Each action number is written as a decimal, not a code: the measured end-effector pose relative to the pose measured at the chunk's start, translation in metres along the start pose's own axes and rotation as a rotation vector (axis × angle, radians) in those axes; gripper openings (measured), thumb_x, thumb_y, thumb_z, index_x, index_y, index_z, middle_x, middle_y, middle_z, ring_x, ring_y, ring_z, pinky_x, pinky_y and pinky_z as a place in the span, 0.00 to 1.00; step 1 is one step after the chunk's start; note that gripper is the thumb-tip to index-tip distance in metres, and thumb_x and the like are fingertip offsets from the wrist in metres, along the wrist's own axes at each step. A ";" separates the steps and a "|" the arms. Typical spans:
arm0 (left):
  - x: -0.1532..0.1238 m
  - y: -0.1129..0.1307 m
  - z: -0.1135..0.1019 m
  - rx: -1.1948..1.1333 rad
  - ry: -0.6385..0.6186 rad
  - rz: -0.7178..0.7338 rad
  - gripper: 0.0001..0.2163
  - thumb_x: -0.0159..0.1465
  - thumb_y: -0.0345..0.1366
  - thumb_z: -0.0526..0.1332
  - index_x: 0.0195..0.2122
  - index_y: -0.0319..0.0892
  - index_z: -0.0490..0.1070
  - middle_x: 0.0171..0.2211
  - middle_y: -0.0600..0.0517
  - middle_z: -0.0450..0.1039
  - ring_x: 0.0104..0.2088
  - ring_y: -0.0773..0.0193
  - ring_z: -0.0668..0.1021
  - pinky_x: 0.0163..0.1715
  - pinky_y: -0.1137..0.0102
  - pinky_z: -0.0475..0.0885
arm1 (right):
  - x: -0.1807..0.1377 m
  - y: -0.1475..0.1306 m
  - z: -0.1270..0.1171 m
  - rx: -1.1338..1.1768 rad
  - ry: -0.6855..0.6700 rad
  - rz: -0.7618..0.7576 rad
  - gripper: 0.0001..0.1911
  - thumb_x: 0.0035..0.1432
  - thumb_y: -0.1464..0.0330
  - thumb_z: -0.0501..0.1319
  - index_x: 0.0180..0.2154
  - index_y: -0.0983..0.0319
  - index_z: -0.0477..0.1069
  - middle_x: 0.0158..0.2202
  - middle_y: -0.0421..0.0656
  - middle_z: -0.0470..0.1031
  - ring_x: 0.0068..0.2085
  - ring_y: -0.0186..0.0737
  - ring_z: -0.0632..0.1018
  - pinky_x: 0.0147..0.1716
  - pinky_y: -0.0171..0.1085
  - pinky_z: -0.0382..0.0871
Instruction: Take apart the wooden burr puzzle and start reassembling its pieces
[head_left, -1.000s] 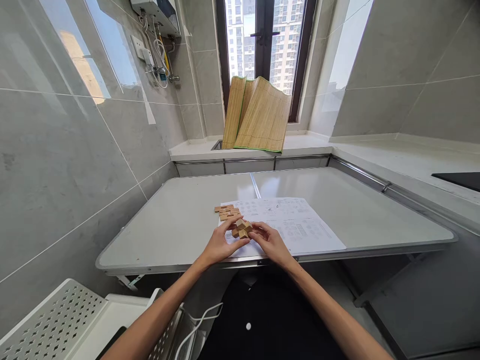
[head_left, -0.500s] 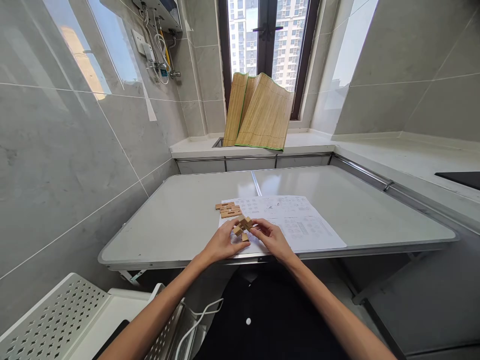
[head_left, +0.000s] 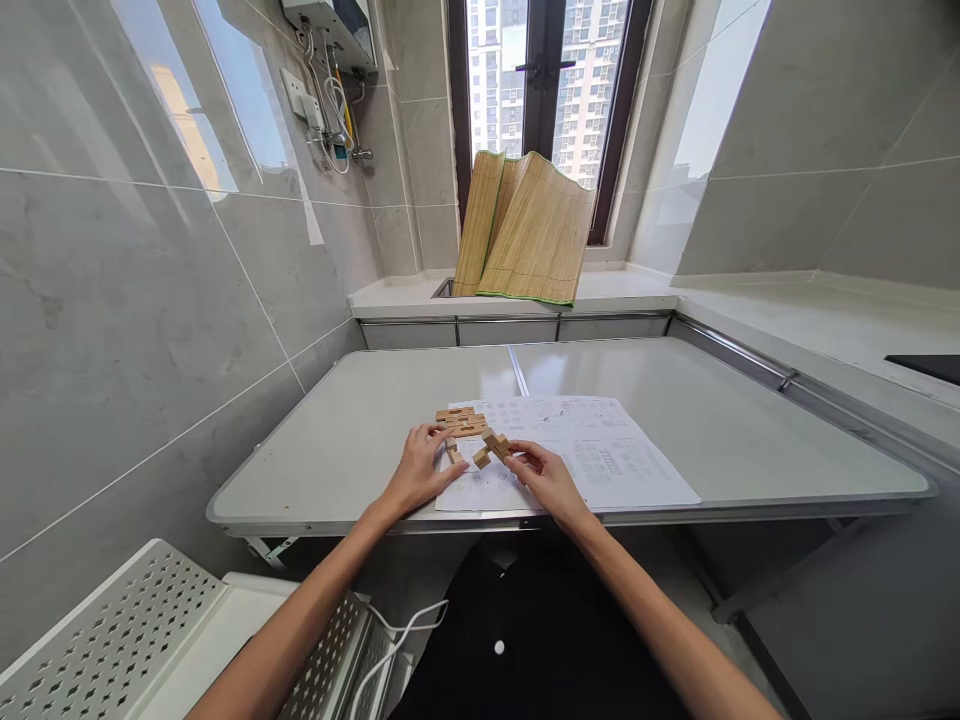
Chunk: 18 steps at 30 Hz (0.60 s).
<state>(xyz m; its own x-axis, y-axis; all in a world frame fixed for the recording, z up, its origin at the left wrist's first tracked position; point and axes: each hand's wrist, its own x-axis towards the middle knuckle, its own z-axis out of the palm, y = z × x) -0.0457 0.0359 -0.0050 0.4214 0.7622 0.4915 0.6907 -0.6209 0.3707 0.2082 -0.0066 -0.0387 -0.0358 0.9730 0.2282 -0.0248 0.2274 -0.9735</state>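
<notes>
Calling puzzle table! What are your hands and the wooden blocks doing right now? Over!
Left hand pinching one small wooden piece. Right hand holding joined block cluster over the instruction sheet. Spare blocks just beyond.

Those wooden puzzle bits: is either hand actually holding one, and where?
The right hand pinches the small joined wooden cluster at its right end. The left hand touches a loose wooden piece on the printed sheet.

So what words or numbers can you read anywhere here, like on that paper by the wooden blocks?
Printed sheet on the table: rows of small diagrams and print, too small and blurred to read.
Wooden puzzle pieces: no writing visible.
Wall heater: no label readable.
</notes>
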 end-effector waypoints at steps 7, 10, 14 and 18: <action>0.003 0.037 -0.001 -0.160 -0.058 0.171 0.13 0.66 0.45 0.66 0.49 0.48 0.76 0.49 0.45 0.73 0.52 0.53 0.74 0.55 0.55 0.72 | 0.001 0.006 0.000 0.032 0.006 -0.006 0.23 0.57 0.54 0.69 0.49 0.60 0.78 0.49 0.47 0.79 0.40 0.41 0.76 0.35 0.38 0.72; 0.003 0.041 0.005 -0.174 -0.057 0.175 0.09 0.68 0.43 0.64 0.43 0.46 0.76 0.45 0.46 0.75 0.49 0.54 0.75 0.53 0.56 0.73 | 0.001 0.008 0.000 0.030 -0.008 -0.009 0.22 0.58 0.54 0.69 0.49 0.60 0.77 0.48 0.47 0.79 0.38 0.39 0.76 0.34 0.37 0.72; 0.002 0.038 0.009 -0.179 -0.041 0.091 0.08 0.69 0.42 0.62 0.40 0.45 0.76 0.42 0.46 0.76 0.47 0.54 0.76 0.51 0.57 0.73 | 0.001 0.009 0.000 0.027 -0.068 0.004 0.22 0.58 0.53 0.69 0.48 0.60 0.75 0.42 0.45 0.79 0.34 0.37 0.74 0.33 0.36 0.71; 0.001 0.035 0.011 -0.240 -0.049 0.018 0.08 0.68 0.43 0.63 0.39 0.45 0.76 0.42 0.47 0.77 0.47 0.54 0.77 0.50 0.59 0.73 | -0.001 0.005 -0.001 0.064 -0.122 -0.013 0.24 0.57 0.51 0.69 0.49 0.58 0.71 0.44 0.44 0.78 0.33 0.36 0.75 0.31 0.36 0.71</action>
<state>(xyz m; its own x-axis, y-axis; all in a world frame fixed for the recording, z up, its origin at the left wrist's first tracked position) -0.0143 0.0166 0.0000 0.4642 0.7550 0.4631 0.5261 -0.6556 0.5416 0.2092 -0.0066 -0.0435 -0.1567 0.9569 0.2447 -0.0895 0.2329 -0.9684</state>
